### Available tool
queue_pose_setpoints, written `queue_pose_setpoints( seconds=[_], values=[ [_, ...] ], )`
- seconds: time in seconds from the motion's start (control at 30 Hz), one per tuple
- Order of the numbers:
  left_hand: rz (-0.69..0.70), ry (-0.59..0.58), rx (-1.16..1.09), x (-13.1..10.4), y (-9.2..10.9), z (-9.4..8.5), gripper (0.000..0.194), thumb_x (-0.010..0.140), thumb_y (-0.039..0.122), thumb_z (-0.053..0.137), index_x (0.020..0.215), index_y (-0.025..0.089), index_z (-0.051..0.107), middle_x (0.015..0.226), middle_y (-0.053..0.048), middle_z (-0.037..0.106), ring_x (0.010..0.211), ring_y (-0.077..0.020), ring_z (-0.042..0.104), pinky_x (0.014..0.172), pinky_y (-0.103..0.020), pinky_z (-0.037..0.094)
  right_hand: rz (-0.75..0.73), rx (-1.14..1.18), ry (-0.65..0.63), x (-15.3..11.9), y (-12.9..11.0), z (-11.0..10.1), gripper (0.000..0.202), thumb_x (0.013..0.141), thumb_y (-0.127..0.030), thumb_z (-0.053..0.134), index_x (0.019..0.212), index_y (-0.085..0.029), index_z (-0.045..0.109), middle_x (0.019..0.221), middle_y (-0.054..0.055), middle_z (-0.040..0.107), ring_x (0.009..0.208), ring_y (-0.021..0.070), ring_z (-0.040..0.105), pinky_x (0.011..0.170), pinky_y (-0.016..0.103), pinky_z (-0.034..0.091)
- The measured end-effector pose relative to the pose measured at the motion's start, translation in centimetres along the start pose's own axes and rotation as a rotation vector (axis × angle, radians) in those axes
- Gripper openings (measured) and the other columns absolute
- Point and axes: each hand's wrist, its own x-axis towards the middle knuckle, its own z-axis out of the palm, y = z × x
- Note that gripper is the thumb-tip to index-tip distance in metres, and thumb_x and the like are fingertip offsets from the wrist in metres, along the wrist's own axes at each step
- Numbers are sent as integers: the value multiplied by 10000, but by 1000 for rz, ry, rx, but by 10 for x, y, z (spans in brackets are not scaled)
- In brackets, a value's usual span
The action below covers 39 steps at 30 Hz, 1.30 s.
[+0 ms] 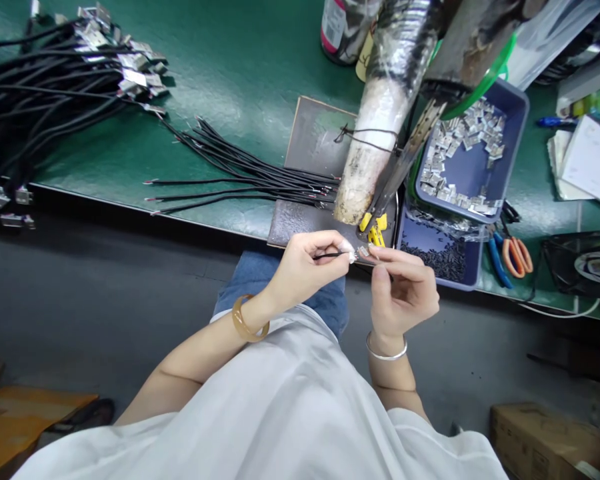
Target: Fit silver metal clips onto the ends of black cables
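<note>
Just in front of the bench edge, my left hand (pixel 310 263) pinches a thin black cable (pixel 330 255) between thumb and fingers, its end pointing right. Something white, perhaps tape, covers a fingertip there. My right hand (pixel 403 287) is closed at thumb and fingertips, close to the cable's end. At those fingertips shows a small silver metal connector (pixel 363 251); a thin dark piece beneath it is too small to name. Behind the hands, a bundle of black cables (pixel 250 170) with stripped ends lies across a dark plate (pixel 320 130).
A wrapped duct (pixel 375 133) hangs over the plate beside a metal arm and yellow clips (pixel 375 230). To the right, a blue bin (pixel 517 143) holds metal connectors above another of small black parts (pixel 437 257). Pliers (pixel 516 257) lie beside them. More cables (pixel 55 100) lie left.
</note>
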Motion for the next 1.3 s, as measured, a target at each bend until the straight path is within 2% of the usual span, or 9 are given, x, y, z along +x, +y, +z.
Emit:
queue_pose_setpoints(
  seconds=[0.13, 0.3, 0.43, 0.73, 1.0, 1.1, 1.17, 1.3],
  values=[
    [42, 5, 13, 3, -2, 0, 99, 775, 215, 697, 738, 128, 726, 657, -7, 639, 579, -77, 512, 551, -181, 427, 40, -5, -2, 0, 6, 2, 114, 890, -117, 663, 954, -208, 640, 1033, 56, 758, 929, 186, 754, 814, 374, 652],
    [80, 56, 62, 6, -6, 3, 97, 801, 209, 684, 747, 131, 704, 641, 8, 598, 577, -75, 489, 551, -179, 418, -160, -220, -34, 1, 9, 3, 171, 852, -81, 703, 936, -224, 658, 1032, 35, 780, 929, 168, 757, 824, 325, 632],
    [95, 103, 107, 8, -5, 6, 89, 804, 205, 679, 761, 135, 715, 628, 9, 594, 562, -76, 474, 531, -176, 405, -232, -328, -39, 2, 11, 2, 202, 849, -87, 710, 965, -243, 653, 1032, 21, 790, 906, 163, 765, 803, 302, 628],
    [130, 142, 156, 6, 1, 7, 100, 796, 209, 697, 729, 137, 709, 627, 9, 576, 545, -68, 434, 502, -172, 369, -286, -329, -27, 5, 11, 5, 269, 818, -65, 732, 1008, -242, 662, 1064, 29, 786, 928, 163, 764, 833, 287, 640],
    [120, 114, 145, 6, -1, 7, 82, 793, 189, 676, 764, 130, 725, 625, 18, 574, 533, -59, 415, 499, -170, 355, -373, -374, -63, 2, 16, 1, 241, 787, -78, 751, 933, -230, 633, 1060, 48, 792, 900, 168, 775, 782, 262, 644],
    [117, 109, 181, 4, -1, 6, 92, 805, 181, 657, 764, 130, 722, 592, 28, 531, 515, -55, 369, 485, -178, 315, -363, -361, -63, 3, 14, 0, 225, 809, -95, 739, 941, -240, 631, 1063, 33, 792, 887, 166, 777, 763, 268, 644],
    [138, 86, 218, 3, -1, 5, 106, 821, 184, 646, 775, 134, 727, 615, 17, 557, 523, -61, 383, 490, -188, 313, -330, -351, -45, 5, 11, -1, 219, 822, -100, 733, 959, -245, 643, 1053, 21, 793, 889, 165, 776, 769, 275, 641],
    [265, 56, 320, 1, 0, 2, 128, 834, 185, 654, 747, 138, 736, 620, 9, 545, 529, -70, 396, 501, -209, 318, -84, -216, -71, 12, 1, -3, 141, 866, -117, 699, 946, -232, 678, 1029, 29, 784, 936, 180, 766, 787, 311, 640]
  ],
)
